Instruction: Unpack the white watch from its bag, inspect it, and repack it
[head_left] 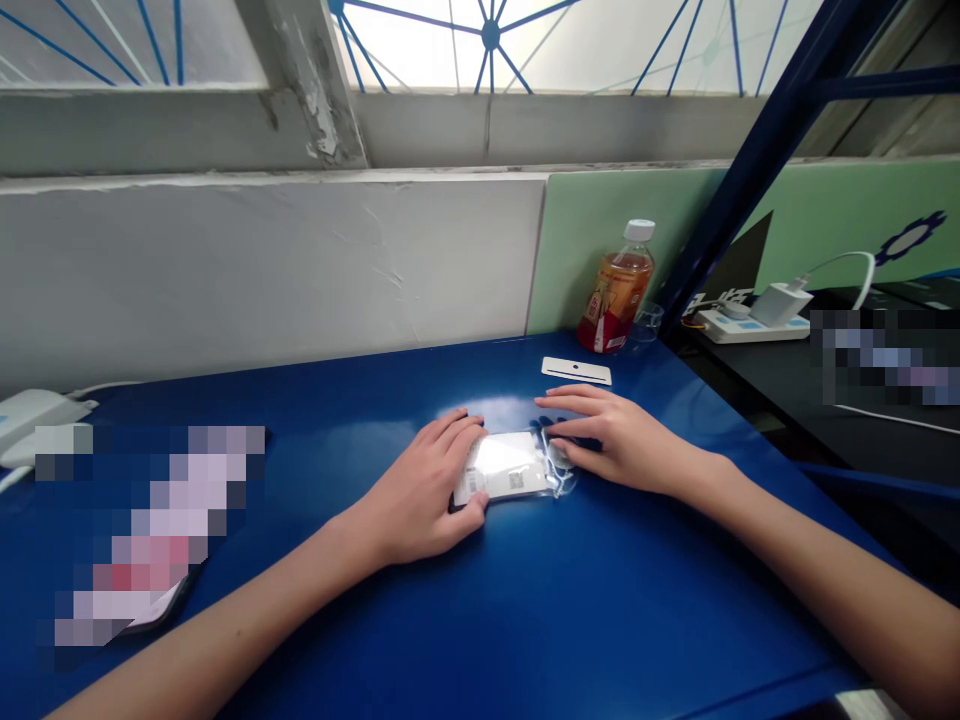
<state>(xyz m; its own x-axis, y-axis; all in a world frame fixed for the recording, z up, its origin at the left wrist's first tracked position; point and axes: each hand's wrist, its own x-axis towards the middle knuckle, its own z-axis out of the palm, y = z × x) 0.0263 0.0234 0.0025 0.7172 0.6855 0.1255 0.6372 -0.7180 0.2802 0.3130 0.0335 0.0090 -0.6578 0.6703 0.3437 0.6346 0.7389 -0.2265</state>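
A flat white packet (517, 460) in a clear plastic sleeve lies on the blue table. A small square code and a barcode show on its top face. My left hand (433, 492) grips its left end, thumb on the near edge and fingers over the far side. At the other end, loose crinkled plastic (559, 478) sticks out past the packet. My right hand (619, 440) is over that end with its fingers apart. Its thumb and fingertips are at the plastic, and I cannot tell whether they press on it. A white slotted card (576, 371) lies just beyond my right hand.
A drink bottle (616, 290) with a white cap stands at the back right beside a clear cup (646, 325). Left lies a blurred phone-like slab (161, 600), with white chargers (45, 415) behind. A blue post (739, 165) rises at right, near a power strip (750, 325).
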